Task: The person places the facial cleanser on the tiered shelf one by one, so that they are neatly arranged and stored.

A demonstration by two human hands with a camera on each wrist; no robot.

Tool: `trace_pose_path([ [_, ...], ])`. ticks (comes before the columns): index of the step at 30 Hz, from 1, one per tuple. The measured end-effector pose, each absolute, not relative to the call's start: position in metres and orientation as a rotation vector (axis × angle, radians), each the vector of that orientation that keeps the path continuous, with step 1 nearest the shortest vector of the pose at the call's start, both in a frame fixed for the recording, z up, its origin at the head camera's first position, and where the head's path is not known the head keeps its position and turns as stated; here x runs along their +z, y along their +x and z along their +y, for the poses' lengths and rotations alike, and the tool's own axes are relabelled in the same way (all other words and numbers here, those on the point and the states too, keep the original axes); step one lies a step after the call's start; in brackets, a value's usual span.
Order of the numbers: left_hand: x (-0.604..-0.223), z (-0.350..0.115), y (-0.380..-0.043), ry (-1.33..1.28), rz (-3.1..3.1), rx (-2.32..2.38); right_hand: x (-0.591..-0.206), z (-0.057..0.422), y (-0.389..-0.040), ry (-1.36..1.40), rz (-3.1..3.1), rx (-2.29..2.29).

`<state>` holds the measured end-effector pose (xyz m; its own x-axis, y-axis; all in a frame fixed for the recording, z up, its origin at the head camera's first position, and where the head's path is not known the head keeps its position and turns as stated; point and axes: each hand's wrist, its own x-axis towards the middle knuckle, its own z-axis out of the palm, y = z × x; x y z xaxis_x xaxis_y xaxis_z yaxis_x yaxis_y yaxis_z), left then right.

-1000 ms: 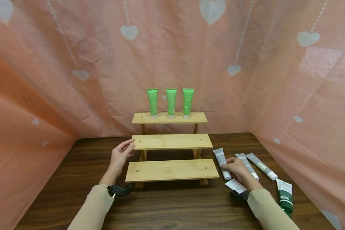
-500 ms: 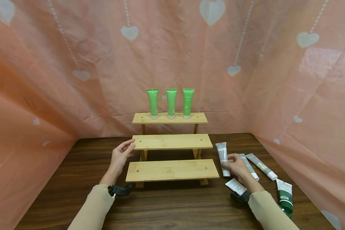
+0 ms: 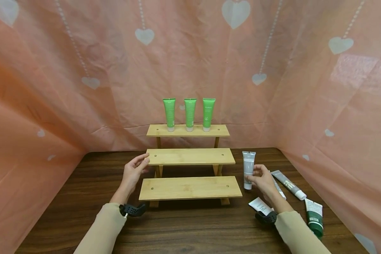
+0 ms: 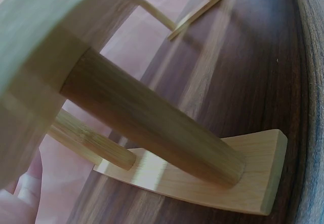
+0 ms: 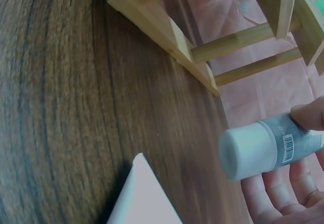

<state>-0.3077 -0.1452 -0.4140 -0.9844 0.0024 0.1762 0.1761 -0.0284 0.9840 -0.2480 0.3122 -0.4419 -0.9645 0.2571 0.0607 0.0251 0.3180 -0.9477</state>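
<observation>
A three-step wooden display rack (image 3: pixel 190 188) stands on the table. My left hand (image 3: pixel 132 172) holds the left end of its middle step between thumb and fingers; in the left wrist view, part of that hand (image 4: pixel 23 198) shows beyond the wooden board. Right of the rack, my right hand (image 3: pixel 262 179) pinches a grey tube (image 3: pixel 248 163) with a white cap, upright and cap down. In the right wrist view, the tube's white cap (image 5: pixel 248 150) points left, with the thumb and fingers around its grey body. Whether the cap touches the table is unclear.
Three green tubes (image 3: pixel 189 113) stand on the top step. Beside my right hand lie a white tube (image 3: pixel 260 205), another grey tube (image 3: pixel 278 187), a grey tube with gold print (image 3: pixel 289 184) and a green-and-white tube (image 3: pixel 314 217). A pink curtain (image 3: pixel 114 98) hangs around the table.
My right hand has raised the grey tube from a tilt to upright and shifted it slightly away from me. The left hand has stayed at the rack's middle step.
</observation>
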Motion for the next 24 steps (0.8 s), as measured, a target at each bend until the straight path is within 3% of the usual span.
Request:
trace_pose_path([
  [24,-0.413,-0.146,-0.307,-0.223,-2.103,-2.164,-0.41,0.299,-0.241,-0.06,-2.163,1.768],
])
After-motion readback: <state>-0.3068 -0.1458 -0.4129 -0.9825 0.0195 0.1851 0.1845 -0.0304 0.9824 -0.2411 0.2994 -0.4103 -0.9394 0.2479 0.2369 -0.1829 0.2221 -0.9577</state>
